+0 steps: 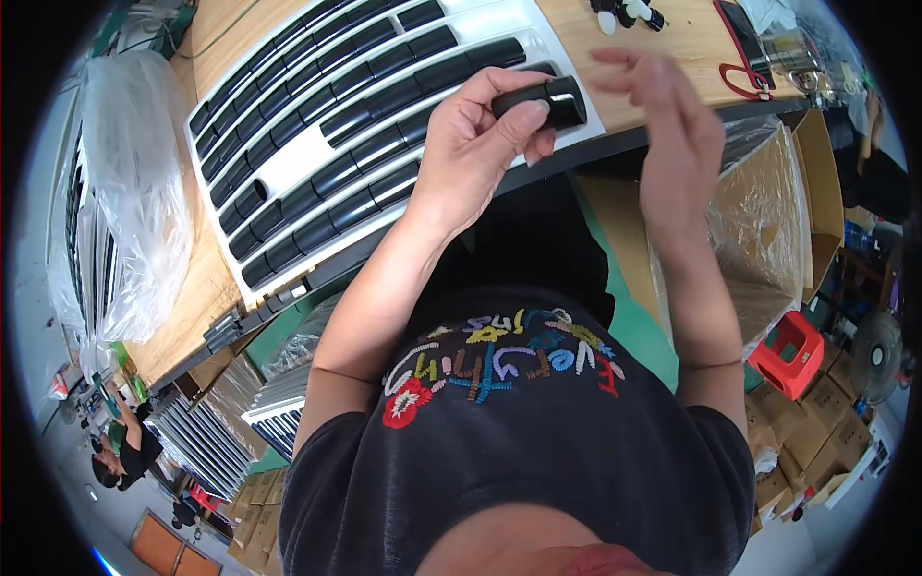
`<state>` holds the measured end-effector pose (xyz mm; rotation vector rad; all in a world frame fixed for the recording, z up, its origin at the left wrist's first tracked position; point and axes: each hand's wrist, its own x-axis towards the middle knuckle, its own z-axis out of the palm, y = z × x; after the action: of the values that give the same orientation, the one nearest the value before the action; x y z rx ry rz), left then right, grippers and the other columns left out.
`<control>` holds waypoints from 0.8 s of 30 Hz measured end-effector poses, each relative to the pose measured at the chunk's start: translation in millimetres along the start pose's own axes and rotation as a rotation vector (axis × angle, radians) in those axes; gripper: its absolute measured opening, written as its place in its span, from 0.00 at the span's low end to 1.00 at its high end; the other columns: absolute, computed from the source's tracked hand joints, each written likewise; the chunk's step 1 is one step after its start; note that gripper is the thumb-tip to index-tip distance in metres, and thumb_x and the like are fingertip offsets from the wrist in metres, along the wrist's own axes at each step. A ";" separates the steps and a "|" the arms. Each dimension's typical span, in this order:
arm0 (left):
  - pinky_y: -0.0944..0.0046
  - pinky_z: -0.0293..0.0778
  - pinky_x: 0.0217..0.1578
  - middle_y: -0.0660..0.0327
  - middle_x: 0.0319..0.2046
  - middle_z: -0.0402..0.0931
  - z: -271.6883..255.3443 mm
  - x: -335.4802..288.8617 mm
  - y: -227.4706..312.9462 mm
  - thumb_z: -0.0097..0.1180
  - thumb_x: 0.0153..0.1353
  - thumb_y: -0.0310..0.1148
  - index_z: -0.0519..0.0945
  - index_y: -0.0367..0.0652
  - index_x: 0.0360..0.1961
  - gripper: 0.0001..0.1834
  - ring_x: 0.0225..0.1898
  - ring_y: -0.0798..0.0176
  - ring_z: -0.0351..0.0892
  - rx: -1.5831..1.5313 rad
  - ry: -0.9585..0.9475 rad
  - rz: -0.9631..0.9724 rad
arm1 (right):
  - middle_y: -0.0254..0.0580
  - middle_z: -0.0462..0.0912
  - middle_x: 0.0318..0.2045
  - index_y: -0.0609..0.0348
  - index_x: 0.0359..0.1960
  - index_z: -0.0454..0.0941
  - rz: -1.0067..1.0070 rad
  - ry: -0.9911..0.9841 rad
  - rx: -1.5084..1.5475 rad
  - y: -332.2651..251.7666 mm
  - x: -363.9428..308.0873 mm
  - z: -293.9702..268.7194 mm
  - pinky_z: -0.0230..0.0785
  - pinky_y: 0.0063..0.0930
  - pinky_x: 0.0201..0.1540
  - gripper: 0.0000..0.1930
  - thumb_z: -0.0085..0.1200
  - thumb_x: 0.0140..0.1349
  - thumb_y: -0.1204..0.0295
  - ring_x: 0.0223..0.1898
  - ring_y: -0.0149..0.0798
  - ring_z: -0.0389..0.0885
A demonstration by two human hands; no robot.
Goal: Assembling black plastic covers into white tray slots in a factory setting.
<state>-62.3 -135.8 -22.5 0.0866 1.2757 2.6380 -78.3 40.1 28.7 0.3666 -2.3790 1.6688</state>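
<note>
My left hand (466, 149) is closed around a glossy black cylinder (569, 102), thumb on its near side, holding it above the right end of a white tray (300, 161). Rows of similar black cylinders (370, 117) lie on their sides in the tray, with several bare gaps between them. One cylinder (252, 198) at the left sits a little askew from its row. Right of the held cylinder, my right hand (680, 144) is raised and smeared by motion. Its fingers stretch out toward the cylinder, apart from it, and I see nothing in them.
Small black and white parts (629, 13) lie on the wooden table (687, 58) at the back. A phone (744, 43) and red-handled scissors (744, 83) are at the right. Below them stands a plastic-lined carton (816, 182). Clear plastic bags (144, 192) cover stacked trays at the left.
</note>
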 end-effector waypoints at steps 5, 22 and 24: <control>0.75 0.69 0.33 0.62 0.36 0.73 16.1 -21.9 5.4 0.53 0.69 0.26 0.70 0.37 0.48 0.10 0.31 0.73 0.71 0.123 -0.154 -0.119 | 0.38 0.81 0.34 0.63 0.41 0.76 0.694 -0.334 0.479 -19.1 23.7 20.4 0.69 0.28 0.47 0.29 0.32 0.76 0.48 0.38 0.31 0.79; 0.72 0.70 0.39 0.60 0.42 0.76 -22.7 -43.6 24.6 0.52 0.70 0.28 0.71 0.40 0.51 0.10 0.37 0.71 0.76 0.307 0.038 -0.138 | 0.34 0.82 0.36 0.61 0.47 0.79 0.206 -0.345 0.199 8.9 -18.9 45.9 0.68 0.18 0.43 0.12 0.56 0.68 0.67 0.38 0.23 0.77; 0.65 0.72 0.40 0.60 0.37 0.75 -44.2 -50.0 44.8 0.55 0.67 0.27 0.71 0.42 0.50 0.11 0.37 0.67 0.75 0.765 0.098 0.058 | 0.35 0.83 0.35 0.63 0.46 0.79 0.264 -0.201 0.155 16.0 0.3 39.5 0.71 0.19 0.41 0.13 0.59 0.66 0.67 0.38 0.24 0.79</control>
<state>-27.0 -207.5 -13.3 0.1096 2.2641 2.0580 -85.0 8.1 1.4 0.2649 -2.5407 2.0295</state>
